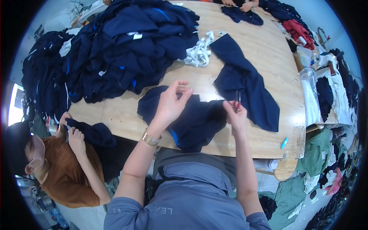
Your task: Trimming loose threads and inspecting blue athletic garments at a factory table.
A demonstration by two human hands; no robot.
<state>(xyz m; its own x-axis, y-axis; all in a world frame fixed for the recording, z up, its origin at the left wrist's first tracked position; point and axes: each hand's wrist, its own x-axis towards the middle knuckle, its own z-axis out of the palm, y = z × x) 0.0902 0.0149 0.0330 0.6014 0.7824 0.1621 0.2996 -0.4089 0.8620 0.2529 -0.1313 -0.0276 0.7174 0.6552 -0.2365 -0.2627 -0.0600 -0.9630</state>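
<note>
A navy garment piece point(195, 124) lies crumpled on the table's near edge, with a bright blue strip on its lower left. Above its upper left part is my left hand point(172, 103), fingers and thumb apart and nothing visible between them. At the garment's right end, my right hand point(237, 117) is closed around a small pair of thread snips point(238, 96), its blades pointing away from me. The fingertips of that hand also touch the garment's edge. Beyond it a second navy piece point(249, 84) lies spread out lengthwise.
A big heap of navy garments point(126, 50) covers the table's far left. White strips point(199, 51) lie tangled beside it. A turquoise marker-like object point(284, 143) rests near the right edge. At my left a co-worker point(69, 165) handles navy cloth; another person's hands point(245, 4) work across the table.
</note>
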